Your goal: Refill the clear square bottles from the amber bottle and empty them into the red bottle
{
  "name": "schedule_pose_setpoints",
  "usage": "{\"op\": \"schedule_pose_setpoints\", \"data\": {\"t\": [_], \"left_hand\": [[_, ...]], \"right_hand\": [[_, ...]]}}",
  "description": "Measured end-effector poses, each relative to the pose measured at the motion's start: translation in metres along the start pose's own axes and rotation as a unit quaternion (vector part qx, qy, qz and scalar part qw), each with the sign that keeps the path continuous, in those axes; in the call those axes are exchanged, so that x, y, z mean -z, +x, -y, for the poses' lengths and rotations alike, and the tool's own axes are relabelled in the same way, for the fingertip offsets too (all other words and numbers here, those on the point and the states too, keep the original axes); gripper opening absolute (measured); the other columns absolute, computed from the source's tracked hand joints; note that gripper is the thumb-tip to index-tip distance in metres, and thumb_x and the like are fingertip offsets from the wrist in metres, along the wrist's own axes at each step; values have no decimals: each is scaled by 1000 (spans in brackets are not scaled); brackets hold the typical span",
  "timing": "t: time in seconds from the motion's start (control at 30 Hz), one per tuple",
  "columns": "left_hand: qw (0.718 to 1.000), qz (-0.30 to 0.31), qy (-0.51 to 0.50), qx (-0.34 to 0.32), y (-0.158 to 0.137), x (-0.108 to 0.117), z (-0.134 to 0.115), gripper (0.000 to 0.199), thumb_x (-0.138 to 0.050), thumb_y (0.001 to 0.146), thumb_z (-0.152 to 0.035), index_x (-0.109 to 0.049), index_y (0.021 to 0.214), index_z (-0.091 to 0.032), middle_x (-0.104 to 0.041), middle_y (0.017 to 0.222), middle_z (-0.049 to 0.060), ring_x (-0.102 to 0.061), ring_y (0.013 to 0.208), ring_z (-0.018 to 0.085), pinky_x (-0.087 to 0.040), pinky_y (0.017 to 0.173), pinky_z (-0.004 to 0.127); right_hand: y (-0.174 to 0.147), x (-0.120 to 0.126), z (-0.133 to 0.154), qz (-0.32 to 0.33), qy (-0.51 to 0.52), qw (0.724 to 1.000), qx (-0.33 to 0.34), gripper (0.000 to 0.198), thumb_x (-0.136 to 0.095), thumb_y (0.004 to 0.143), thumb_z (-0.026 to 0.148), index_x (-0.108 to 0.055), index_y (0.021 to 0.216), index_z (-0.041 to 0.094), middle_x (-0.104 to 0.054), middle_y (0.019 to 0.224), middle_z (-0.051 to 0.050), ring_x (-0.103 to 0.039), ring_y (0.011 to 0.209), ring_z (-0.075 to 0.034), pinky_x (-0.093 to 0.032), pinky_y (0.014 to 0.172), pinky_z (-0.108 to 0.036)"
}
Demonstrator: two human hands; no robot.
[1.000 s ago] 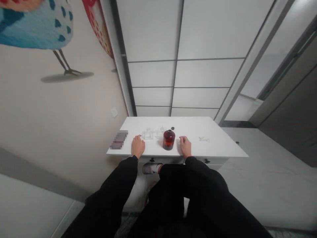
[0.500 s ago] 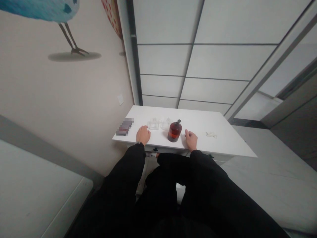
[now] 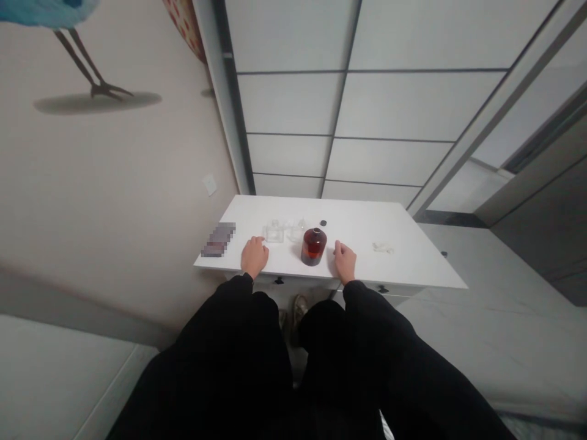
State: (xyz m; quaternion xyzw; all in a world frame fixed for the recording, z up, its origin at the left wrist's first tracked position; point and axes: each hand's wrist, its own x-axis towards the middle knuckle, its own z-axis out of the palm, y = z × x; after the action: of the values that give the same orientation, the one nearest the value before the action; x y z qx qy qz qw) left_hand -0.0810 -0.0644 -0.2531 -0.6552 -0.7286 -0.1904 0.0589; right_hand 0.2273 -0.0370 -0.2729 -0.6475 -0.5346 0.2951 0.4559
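Note:
On a white tabletop [image 3: 358, 218], an amber glass bottle [image 3: 313, 248] with its mouth uncovered stands upright between my two hands. Behind it lies a small round black cap [image 3: 323, 223]. My left hand [image 3: 255, 256] rests near the front edge, fingers loosely spread on the surface, holding nothing. Just beyond its fingertips sits a clear glass, square-looking container [image 3: 274, 234]. Another clear glass piece [image 3: 295, 233] is beside the bottle, its shape hard to make out. To the bottle's right, apart from it, my right hand [image 3: 345, 261] rests curled into a loose fist.
A blurred-out dark flat item [image 3: 219, 240] lies at the table's left end. Toward the right is a small whitish crumpled or stringy thing [image 3: 382, 247]. Drawers with dark knobs [image 3: 279, 280] are under the front edge. A wall is on the left, a panelled sliding door [image 3: 293, 104] behind.
The view has shifted, so the table sits a little further left. My legs have moved apart, showing a shoe between them. Both hands, the bottle and the cap appear to stay in place.

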Motion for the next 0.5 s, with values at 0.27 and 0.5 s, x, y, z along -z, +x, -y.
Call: {"op": "schedule_pose_setpoints", "data": {"t": [0.27,0.5], "left_hand": [[1000,-5,2,-28,-1,-7,13,43,-53,101,-18,-52,143,-7,-68,122,19,-65,115,32,-56,99,48],[998,-7,-53,-20,-4,-12,22,41,-49,102,-26,-51,141,-13,-66,110,13,-65,101,31,-56,90,48]], "right_hand": [[-9,2,0,-32,41,999,-7,65,-56,97,74,-59,63,19,-55,62,1,-56,65,-17,-48,67,-33],[-16,3,9,-88,77,992,-40,71,-47,93,85,-47,57,24,-41,55,4,-38,55,-14,-31,56,-32]]}}
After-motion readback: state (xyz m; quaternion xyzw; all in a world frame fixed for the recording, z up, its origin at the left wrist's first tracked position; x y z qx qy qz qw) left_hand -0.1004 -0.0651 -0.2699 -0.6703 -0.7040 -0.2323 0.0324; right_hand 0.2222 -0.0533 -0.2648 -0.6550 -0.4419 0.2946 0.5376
